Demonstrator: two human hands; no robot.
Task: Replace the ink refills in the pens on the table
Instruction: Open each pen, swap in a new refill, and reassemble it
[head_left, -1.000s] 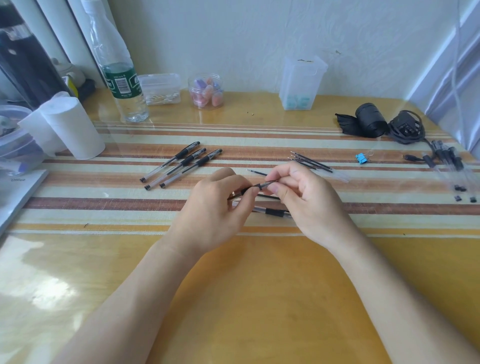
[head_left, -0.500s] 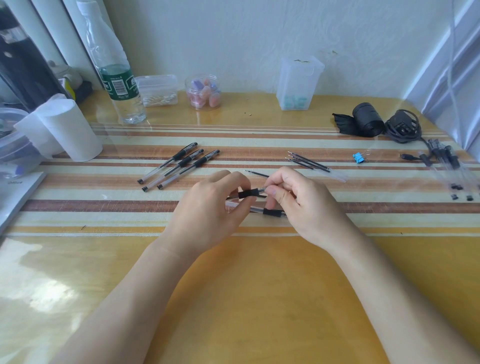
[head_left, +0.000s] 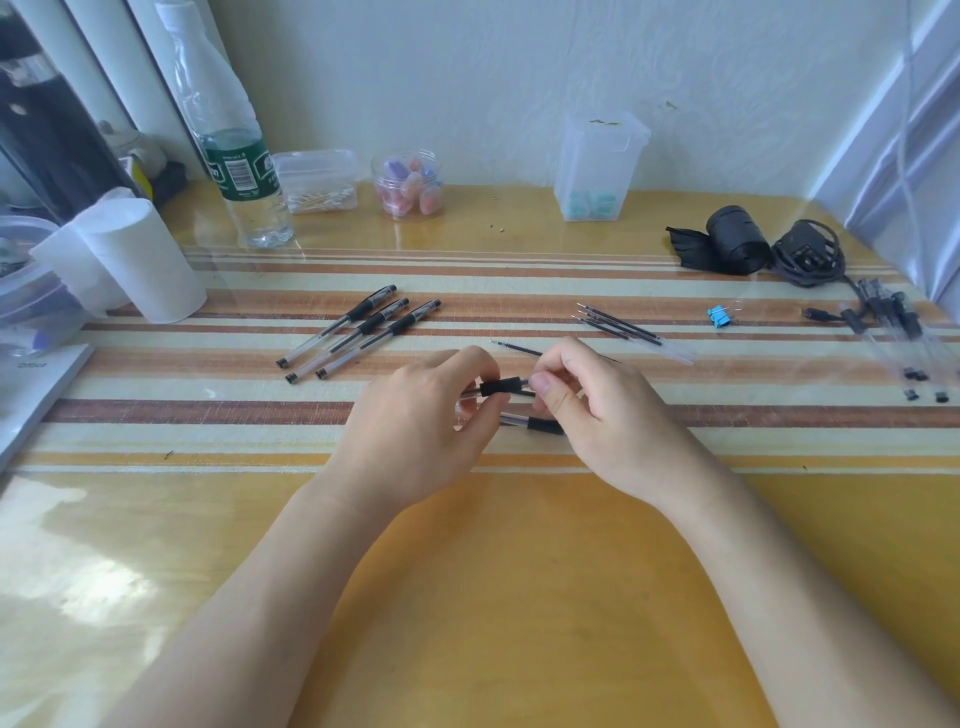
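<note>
My left hand (head_left: 421, 421) grips a clear pen with a black grip (head_left: 501, 387) at the middle of the table. My right hand (head_left: 597, 410) pinches the tip end of that same pen with thumb and fingers. A second pen (head_left: 530, 423) lies on the cloth just below, partly under my hands. A loose refill (head_left: 517, 348) lies just behind my right hand. Three pens (head_left: 358, 332) rest side by side to the left. A bundle of spare refills (head_left: 623, 325) lies to the right.
A striped cloth under clear film (head_left: 208, 415) covers the table. A water bottle (head_left: 234, 156), paper rolls (head_left: 140, 260), small plastic boxes (head_left: 317, 179) and a tall clear box (head_left: 597, 166) line the back. A blue clip (head_left: 719, 316), black roll (head_left: 735, 247), cables and more pens (head_left: 904, 332) sit right.
The thin refill held between my hands has gone into the pen barrel. My right fingers have closed in on the pen's tip end, and both hands sit slightly lower.
</note>
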